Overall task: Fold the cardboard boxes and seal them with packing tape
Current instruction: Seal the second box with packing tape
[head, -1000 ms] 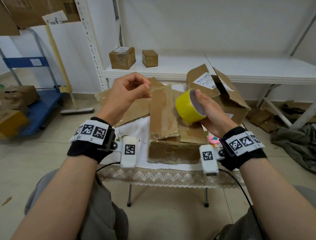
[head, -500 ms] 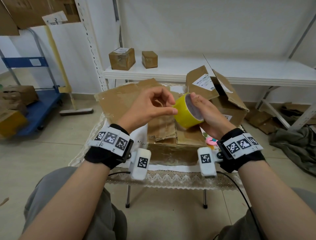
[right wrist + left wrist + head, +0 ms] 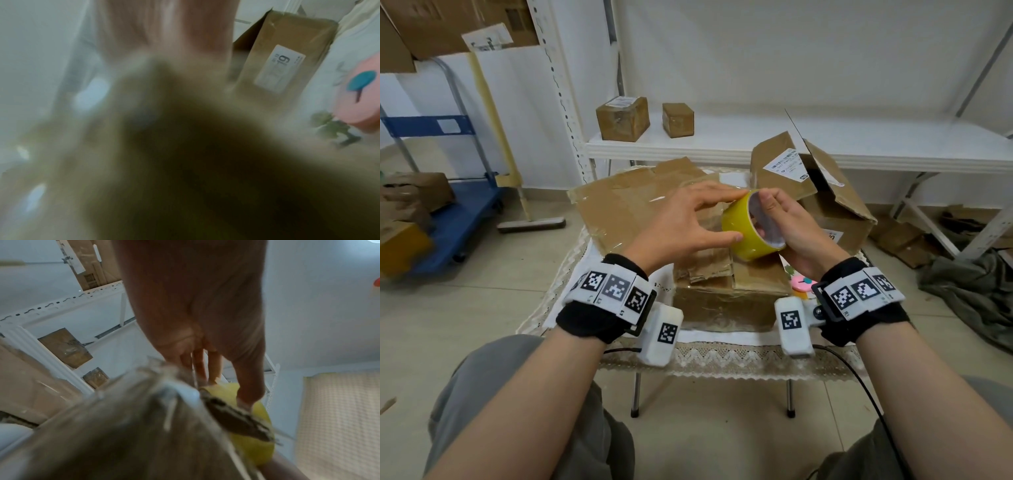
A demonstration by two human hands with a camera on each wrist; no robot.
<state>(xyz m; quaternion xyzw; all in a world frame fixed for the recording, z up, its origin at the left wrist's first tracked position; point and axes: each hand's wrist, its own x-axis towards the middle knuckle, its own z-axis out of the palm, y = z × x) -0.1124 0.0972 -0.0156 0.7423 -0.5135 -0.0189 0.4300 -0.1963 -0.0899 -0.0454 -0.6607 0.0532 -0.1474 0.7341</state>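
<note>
Over the small cloth-covered table (image 3: 592, 329), the person was at the taping step, judged from the roll held up above a folded box (image 3: 726, 301) at the table's near edge whose top flaps looked closed but not yet sealed. Counted from largest to smallest: one flattened cardboard sheet (image 3: 626, 202) at the table's back left, one open box (image 3: 822, 202) at its back right, the one folded box, and two small sealed boxes (image 3: 622, 118) on the shelf behind the table. One yellow tape roll (image 3: 748, 236) hung above the folded box. The right hand (image 3: 791, 229) gripped it, thumb hooked in the core; the left hand (image 3: 681, 226), fingers nearly straight, touched its outer face. The next move probably called for finding the tape's loose end and peeling it free.
</note>
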